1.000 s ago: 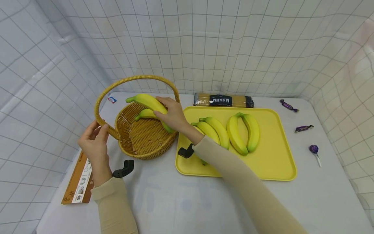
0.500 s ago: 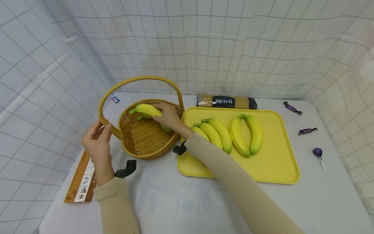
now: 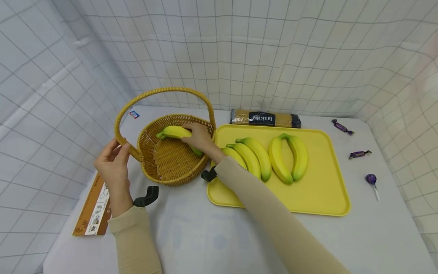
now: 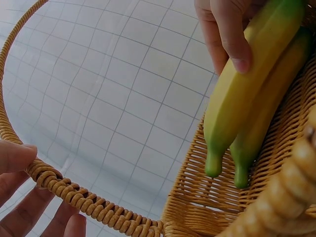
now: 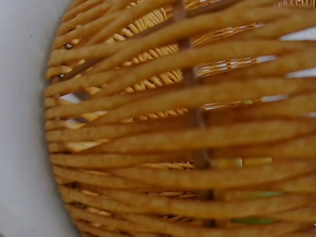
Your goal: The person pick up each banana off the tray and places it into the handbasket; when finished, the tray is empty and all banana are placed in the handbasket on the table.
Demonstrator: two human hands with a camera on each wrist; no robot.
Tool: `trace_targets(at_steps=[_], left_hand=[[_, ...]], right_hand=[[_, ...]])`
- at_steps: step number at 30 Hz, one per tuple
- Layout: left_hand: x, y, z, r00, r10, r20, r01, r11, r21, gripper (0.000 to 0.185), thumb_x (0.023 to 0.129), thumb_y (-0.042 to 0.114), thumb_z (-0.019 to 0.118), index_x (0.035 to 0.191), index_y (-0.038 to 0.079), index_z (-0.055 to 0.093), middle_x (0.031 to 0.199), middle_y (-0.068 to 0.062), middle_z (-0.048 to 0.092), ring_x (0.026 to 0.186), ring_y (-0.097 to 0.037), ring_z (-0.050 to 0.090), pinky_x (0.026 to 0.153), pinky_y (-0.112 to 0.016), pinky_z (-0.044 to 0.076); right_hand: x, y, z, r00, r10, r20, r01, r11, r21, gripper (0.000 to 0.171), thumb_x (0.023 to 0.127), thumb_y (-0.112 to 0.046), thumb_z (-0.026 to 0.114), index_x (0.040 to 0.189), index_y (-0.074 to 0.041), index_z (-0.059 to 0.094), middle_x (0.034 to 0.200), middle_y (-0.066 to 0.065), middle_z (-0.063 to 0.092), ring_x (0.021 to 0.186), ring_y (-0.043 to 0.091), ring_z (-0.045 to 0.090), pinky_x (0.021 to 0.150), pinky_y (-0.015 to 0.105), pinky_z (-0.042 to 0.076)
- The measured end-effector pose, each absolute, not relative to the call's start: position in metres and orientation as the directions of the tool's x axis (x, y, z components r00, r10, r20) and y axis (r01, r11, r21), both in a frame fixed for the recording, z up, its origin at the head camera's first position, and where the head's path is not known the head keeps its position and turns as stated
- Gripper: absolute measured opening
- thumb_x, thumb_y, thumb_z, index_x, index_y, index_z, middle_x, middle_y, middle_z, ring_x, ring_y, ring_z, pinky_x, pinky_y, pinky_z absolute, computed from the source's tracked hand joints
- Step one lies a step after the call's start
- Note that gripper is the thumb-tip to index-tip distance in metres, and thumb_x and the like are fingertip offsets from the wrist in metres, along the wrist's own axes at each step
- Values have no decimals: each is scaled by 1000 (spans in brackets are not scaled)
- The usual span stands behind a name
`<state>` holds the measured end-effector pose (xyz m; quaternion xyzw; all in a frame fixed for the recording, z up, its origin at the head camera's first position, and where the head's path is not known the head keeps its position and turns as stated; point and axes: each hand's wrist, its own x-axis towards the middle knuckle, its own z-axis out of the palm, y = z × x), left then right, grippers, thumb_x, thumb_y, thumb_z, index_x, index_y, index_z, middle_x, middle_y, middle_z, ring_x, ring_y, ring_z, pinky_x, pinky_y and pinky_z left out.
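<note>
Your left hand (image 3: 114, 161) was at the handle (image 3: 164, 91) of the wicker basket (image 3: 171, 173), thumb on top and fingers beneath the braided hoop where it meets the rim, as the left wrist view showed. I judged that grasp to be a steadying one: the basket is light, and it would otherwise shift under a load set in from the other side.

Your right hand (image 3: 198, 137) reached over the basket's right rim and was closed on a banana (image 3: 174, 132), fingers wrapped over the upper side of the fruit. That banana lay low inside the basket, against its far wall, stem end pointing toward the table's left edge. A second banana (image 4: 269, 123) lay directly beneath and alongside it, touching it. The right wrist view showed only the basket's woven wall at close range.

The basket stood near the table's far left corner, just beside the yellow tray (image 3: 321, 198). The tray held a hand of three bananas (image 3: 251, 156) next to your right forearm and a pair (image 3: 289, 156) toward the middle.

Elsewhere: a pasta packet (image 3: 265, 118) at the far edge, wrapped sweets and a lollipop (image 3: 371, 180) by the right edge, and a printed card (image 3: 92, 209) at the left edge.
</note>
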<state>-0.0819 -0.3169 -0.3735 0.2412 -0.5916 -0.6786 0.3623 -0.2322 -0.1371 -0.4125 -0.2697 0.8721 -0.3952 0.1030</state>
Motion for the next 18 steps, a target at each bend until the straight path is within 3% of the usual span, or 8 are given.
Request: trace_targets(at_steps=[18], left_hand=[[-83,-314,-374,-617,-777,126,235,-29,972,29,84,0,73,113,4,73,97,1,68,85,-10,64,75,-13,56]], right_hand=[[-233,-138,-413,-817,-576,-35,-394,602,-695,48,93,-17,67,139,-8,55,140,7,57,127,21,54,104,31,47]])
